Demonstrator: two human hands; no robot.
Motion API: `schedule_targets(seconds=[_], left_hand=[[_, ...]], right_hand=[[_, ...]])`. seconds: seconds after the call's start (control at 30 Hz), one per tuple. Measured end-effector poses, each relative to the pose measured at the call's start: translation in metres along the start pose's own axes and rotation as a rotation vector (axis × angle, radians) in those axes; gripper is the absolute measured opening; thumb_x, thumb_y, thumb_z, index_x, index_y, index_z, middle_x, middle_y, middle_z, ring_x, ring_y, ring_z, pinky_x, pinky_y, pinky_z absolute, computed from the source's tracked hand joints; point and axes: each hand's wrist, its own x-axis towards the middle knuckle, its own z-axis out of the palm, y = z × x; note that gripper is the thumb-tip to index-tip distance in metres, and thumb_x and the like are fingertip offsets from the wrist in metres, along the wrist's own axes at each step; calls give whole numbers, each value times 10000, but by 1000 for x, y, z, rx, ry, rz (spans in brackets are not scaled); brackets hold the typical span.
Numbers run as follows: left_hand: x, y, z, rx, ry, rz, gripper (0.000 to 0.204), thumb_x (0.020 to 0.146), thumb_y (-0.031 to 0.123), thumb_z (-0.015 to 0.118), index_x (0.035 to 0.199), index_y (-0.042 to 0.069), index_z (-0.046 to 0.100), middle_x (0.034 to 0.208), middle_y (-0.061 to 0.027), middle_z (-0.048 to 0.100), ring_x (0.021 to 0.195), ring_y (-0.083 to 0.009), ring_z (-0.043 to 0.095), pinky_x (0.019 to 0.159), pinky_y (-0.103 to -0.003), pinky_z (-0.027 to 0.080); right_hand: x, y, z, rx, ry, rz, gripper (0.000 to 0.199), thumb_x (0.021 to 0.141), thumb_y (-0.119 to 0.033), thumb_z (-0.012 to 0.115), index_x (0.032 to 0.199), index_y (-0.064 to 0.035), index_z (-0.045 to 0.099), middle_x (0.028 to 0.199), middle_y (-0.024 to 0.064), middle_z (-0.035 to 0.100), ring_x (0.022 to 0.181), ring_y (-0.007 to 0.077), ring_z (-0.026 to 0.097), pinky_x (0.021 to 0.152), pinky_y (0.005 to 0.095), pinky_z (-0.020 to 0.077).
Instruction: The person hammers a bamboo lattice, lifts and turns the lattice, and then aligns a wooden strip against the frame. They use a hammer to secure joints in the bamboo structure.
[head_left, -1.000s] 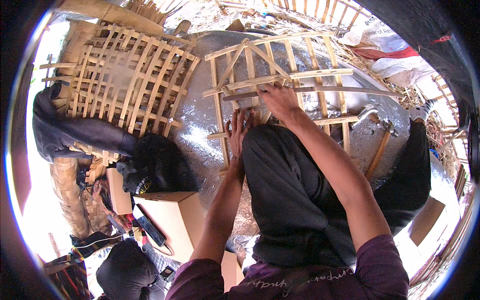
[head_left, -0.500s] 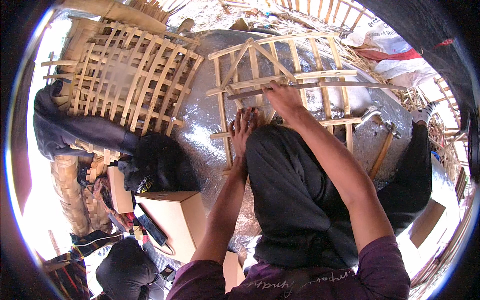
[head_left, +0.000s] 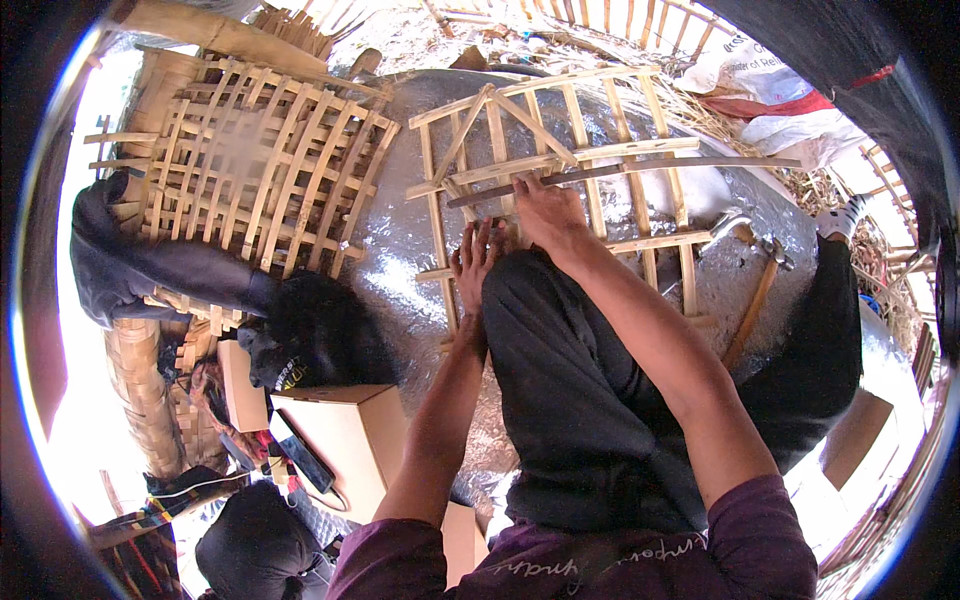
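Observation:
A frame of pale bamboo slats [head_left: 598, 152] lies on a grey, shiny surface in front of me, with two slanting slats at its upper left. My right hand [head_left: 548, 208] is closed around a long, thin grey-brown strip [head_left: 690, 163] near its left end. The strip lies across the frame, just below the middle rail, and reaches past its right side. My left hand [head_left: 476, 258] rests by the left part of the frame with fingers stretched and apart. Its fingertips are close to the strip's left end; whether they touch a slat I cannot tell.
A hammer [head_left: 757, 306] with a wooden handle lies right of the frame, beside a shiny metal piece [head_left: 722, 226]. A co-worker's dark sleeve [head_left: 205, 268] lies along a bamboo lattice [head_left: 270, 165] at left. A cardboard box [head_left: 372, 430] stands lower left; white sacks [head_left: 760, 85] lie far right.
My right hand and the strip have shifted slightly left in the picture, along with the frame and surroundings. The right hand's grip on the strip stays; the left hand keeps its place by the frame.

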Motion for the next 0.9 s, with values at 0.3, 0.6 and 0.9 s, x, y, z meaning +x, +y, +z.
schedule_targets(seconds=[0.3,0.6,0.9], left_hand=[[1,4,-5,-4,15,21,607,898,439,542,1464,290,383,1549,44,297,1427,-250,261,1068,-535,256],[-1,2,-9,2,28,30,614,894,422,543,1467,278,380,1555,41,294,1415,-249,292,1069,-530,257],[1,3,-4,7,23,16,560,906,388,553,1441,282,429,1543,38,323,1407,-247,309,1066,-512,262]], right_hand=[[17,19,5,-88,38,-156,275,848,-101,563,1088,1,649,1091,191,645,878,309,693,718,421,577],[51,25,-26,-136,-64,-226,299,858,-114,559,1141,-60,636,944,126,653,878,296,677,750,418,556],[53,36,-5,-125,52,-253,327,862,-112,561,1182,-109,634,958,96,650,906,289,674,791,425,557]])
